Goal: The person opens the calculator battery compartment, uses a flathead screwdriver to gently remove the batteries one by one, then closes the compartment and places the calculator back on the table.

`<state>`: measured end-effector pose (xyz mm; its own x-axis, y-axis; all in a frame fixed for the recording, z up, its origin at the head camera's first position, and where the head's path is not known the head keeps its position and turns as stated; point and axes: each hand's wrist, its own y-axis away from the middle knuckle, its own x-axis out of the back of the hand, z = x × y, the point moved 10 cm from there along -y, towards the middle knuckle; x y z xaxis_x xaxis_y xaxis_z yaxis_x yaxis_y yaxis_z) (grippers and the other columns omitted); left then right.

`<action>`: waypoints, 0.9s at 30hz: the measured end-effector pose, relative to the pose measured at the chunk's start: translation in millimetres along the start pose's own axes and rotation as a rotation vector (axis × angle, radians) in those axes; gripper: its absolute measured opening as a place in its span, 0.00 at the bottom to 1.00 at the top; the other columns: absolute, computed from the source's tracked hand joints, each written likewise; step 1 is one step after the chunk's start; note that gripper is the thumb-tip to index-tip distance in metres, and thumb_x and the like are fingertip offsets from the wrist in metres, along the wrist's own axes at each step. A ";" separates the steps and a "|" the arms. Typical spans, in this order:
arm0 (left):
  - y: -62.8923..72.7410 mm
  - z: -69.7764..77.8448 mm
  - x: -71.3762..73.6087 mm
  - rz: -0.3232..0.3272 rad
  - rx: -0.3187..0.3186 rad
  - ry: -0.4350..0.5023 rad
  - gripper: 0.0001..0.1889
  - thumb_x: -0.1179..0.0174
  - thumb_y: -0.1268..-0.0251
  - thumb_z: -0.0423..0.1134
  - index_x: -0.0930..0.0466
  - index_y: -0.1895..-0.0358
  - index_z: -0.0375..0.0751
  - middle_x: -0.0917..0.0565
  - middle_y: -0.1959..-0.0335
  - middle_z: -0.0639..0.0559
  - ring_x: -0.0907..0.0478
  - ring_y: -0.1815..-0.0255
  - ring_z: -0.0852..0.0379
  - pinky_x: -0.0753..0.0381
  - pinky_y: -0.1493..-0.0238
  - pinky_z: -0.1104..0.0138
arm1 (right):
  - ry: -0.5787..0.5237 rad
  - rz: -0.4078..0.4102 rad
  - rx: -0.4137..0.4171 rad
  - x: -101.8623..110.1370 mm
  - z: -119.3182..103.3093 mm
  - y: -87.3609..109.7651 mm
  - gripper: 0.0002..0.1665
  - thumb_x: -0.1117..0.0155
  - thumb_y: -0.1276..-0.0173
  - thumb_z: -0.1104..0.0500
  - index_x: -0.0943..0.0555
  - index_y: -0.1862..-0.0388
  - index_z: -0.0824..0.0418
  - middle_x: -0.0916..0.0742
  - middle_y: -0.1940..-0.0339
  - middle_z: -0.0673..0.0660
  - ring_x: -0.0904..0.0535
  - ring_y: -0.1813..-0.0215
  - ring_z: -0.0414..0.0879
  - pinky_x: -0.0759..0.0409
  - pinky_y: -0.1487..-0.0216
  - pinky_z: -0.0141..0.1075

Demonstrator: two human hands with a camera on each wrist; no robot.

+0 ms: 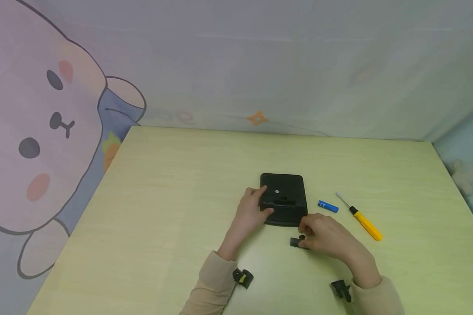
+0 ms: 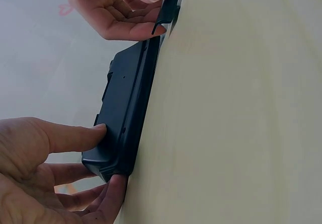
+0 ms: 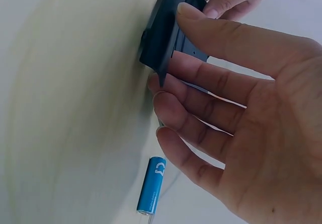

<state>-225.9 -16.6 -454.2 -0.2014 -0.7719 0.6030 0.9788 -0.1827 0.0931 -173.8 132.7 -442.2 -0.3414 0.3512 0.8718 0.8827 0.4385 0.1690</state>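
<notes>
Spot: a tabletop work nook, and it's draped; home or studio, can't tell!
Backdrop: pale, creased, and there's a big cartoon animal, a carrot too!
Counter: pale, running right back to that drape.
Screwdriver, battery: lying there on top.

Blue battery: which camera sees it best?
The right wrist view: the blue battery looks biggest there, with white print showing. The head view shows it whole but small. The left wrist view doesn't show it.
</notes>
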 end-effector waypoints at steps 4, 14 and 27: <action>0.5 -1.2 -0.7 -0.004 0.007 -0.005 0.34 0.34 0.42 0.35 0.34 0.31 0.37 0.28 0.43 0.39 0.31 0.61 0.54 0.31 0.64 0.68 | 0.001 -0.003 0.006 -2.0 -0.9 -0.3 0.12 0.24 0.48 0.56 0.21 0.69 0.55 0.23 0.75 0.47 0.32 0.70 0.39 0.32 0.67 0.31; 1.5 0.0 -1.5 -0.005 -0.004 -0.005 0.34 0.34 0.42 0.35 0.34 0.31 0.37 0.28 0.43 0.38 0.32 0.61 0.53 0.31 0.64 0.67 | -0.002 0.008 0.032 -3.3 -4.0 0.6 0.12 0.24 0.50 0.58 0.21 0.72 0.54 0.24 0.77 0.45 0.33 0.72 0.38 0.33 0.70 0.29; 2.3 0.4 -0.1 -0.003 -0.004 -0.013 0.34 0.34 0.42 0.36 0.34 0.31 0.36 0.28 0.43 0.38 0.32 0.62 0.54 0.31 0.64 0.67 | -0.024 -0.019 0.022 -3.3 -4.6 2.5 0.12 0.25 0.48 0.59 0.22 0.71 0.55 0.24 0.78 0.46 0.33 0.73 0.37 0.33 0.71 0.29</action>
<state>-223.7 -16.7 -453.7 -0.2035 -0.7633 0.6131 0.9781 -0.1871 0.0916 -169.0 128.8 -442.6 -0.3664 0.3624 0.8570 0.8687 0.4632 0.1756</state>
